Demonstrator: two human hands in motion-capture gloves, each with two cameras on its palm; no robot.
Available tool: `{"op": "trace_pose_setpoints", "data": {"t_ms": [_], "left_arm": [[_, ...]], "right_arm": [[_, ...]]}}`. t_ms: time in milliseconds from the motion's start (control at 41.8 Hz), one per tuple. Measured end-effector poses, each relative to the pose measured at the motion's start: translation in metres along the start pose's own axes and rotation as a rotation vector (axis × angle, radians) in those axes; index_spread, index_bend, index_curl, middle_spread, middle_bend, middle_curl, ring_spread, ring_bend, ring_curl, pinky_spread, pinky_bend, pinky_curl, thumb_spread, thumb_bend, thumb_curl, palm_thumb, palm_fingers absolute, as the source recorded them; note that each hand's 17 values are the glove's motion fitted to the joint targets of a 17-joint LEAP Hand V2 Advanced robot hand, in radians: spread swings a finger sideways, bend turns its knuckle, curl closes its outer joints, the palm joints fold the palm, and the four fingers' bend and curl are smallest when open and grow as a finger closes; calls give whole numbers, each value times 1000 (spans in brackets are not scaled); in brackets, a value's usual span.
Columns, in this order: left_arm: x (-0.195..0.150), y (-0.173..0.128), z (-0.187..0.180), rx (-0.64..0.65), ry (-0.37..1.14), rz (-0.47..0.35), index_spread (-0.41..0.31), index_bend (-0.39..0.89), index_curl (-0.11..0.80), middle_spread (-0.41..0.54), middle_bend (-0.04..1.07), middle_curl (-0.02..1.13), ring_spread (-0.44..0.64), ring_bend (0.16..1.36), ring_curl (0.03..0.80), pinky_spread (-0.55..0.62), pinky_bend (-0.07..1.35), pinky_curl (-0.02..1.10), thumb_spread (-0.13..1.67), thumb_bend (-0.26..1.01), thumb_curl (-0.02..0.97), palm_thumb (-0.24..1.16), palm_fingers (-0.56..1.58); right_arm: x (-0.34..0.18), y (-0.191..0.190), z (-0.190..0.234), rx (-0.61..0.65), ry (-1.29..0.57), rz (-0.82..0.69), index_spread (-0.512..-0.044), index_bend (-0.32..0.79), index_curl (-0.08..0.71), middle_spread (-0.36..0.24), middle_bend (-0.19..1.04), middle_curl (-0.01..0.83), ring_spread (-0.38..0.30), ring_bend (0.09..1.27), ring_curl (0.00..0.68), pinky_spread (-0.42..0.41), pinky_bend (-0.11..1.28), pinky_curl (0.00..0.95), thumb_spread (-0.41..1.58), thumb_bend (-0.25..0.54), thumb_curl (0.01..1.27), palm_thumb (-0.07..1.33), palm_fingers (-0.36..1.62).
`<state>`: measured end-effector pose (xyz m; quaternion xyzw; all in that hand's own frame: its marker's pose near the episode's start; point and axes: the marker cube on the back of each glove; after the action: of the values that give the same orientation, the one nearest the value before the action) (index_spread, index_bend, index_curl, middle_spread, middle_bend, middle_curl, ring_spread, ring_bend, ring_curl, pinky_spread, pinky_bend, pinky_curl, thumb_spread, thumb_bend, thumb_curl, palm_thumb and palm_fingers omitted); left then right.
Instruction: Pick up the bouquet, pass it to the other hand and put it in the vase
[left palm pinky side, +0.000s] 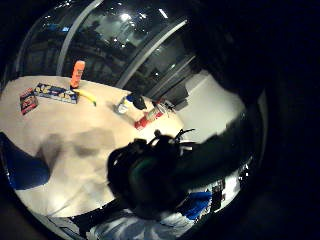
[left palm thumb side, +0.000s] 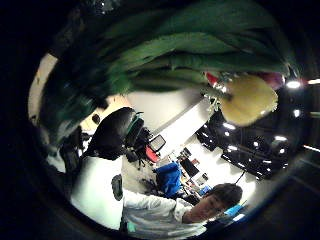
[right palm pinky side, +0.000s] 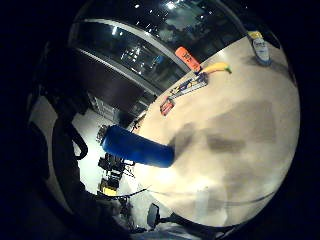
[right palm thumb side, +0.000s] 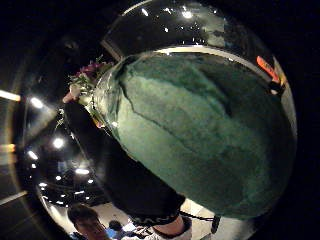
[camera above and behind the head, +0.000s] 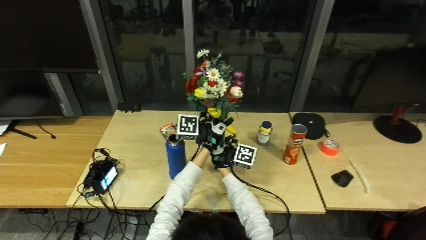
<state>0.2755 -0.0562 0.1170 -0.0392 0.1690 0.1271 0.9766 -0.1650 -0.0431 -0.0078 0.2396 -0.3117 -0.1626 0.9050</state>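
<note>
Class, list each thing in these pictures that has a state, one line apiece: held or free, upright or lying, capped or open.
bouquet: held upright above the table, both hands at its stems
left hand: grips the stems
right hand: grips the stems, just below the left
blue vase: standing upright, free, nothing in it yet
red crisp tube: standing upright
spray can: standing upright, capped
tape roll: lying flat

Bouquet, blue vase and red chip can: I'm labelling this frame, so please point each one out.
bouquet (camera above and behind the head: 214, 86), outside view, on the flower heads above the hands.
blue vase (camera above and behind the head: 176, 158), outside view, on the middle of its body.
red chip can (camera above and behind the head: 293, 145), outside view, on its side wall.
</note>
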Motion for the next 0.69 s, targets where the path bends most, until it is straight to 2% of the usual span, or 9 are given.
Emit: {"op": "trace_pose_setpoints", "data": {"t_ms": [48, 96, 168, 239, 311, 383, 503, 598, 694], "left_arm": [[0, -3, 2, 16, 8, 35, 132, 95, 182, 251, 223, 328, 239, 700, 312, 221, 477, 385, 930, -34, 345, 411, 321], [1, -6, 2, 56, 23, 99, 58, 187, 217, 85, 406, 387, 72, 662, 305, 62, 464, 379, 925, -15, 351, 445, 800], [13, -9, -2, 145, 80, 257, -24, 183, 238, -47, 456, 384, -73, 608, 285, -106, 494, 366, 932, 35, 373, 567, 1135], [11, -6, -6, 199, 64, 198, -87, 181, 263, -134, 484, 427, -176, 612, 319, -208, 536, 397, 874, 58, 414, 671, 1266], [7, -4, -10, 228, 24, 157, -156, 238, 305, -201, 552, 474, -258, 684, 365, -275, 555, 423, 661, 86, 488, 799, 1427], [8, -2, -19, 246, -58, 102, -204, 279, 339, -246, 591, 498, -303, 712, 389, -318, 566, 438, 567, 69, 522, 827, 1433], [29, -10, -46, 317, -114, 152, -254, 320, 384, -295, 651, 526, -347, 738, 417, -361, 581, 448, 465, 39, 570, 860, 1426], [47, -23, -72, 383, -105, 177, -278, 334, 412, -317, 674, 537, -364, 752, 431, -380, 596, 454, 414, 16, 603, 877, 1405], [69, -43, -109, 468, -160, 192, -293, 339, 435, -333, 691, 547, -374, 761, 441, -387, 612, 460, 377, -7, 632, 890, 1393]], "right_arm": [[-1, 8, 6, -3, -6, -9, -218, 430, 600, -156, 837, 628, -188, 988, 539, -235, 745, 506, 676, -22, 655, 1047, 1390], [2, 15, 11, -8, -2, -9, -219, 424, 602, -155, 839, 628, -188, 990, 539, -236, 746, 506, 679, -23, 659, 1045, 1389], [7, 26, 16, -17, 12, 29, -219, 420, 606, -158, 839, 627, -188, 992, 538, -236, 745, 505, 679, -23, 665, 1044, 1390], [6, 32, 21, -22, 6, 25, -220, 417, 611, -158, 836, 624, -187, 994, 537, -235, 742, 504, 683, -21, 670, 1045, 1389], [1, 35, 26, -45, -27, -50, -217, 423, 617, -158, 830, 620, -185, 985, 533, -243, 732, 498, 694, -29, 671, 1031, 1389], [-3, 38, 29, -111, -33, -72, -217, 401, 614, -160, 811, 610, -190, 976, 528, -254, 721, 492, 690, -40, 667, 1005, 1367], [-13, 43, 22, -305, 65, 20, -234, 248, 578, -169, 638, 550, -193, 883, 488, -281, 731, 471, 641, -80, 653, 895, 1098], [-19, 29, 11, -378, 50, -142, -251, 278, 602, -162, 629, 545, -166, 655, 465, -77, 477, 453, 834, -90, 583, 741, 559], [-4, 12, -13, -345, 161, -58, -267, 234, 556, -148, 585, 507, -131, 531, 400, 61, 366, 385, 909, -66, 544, 653, 509]]}}
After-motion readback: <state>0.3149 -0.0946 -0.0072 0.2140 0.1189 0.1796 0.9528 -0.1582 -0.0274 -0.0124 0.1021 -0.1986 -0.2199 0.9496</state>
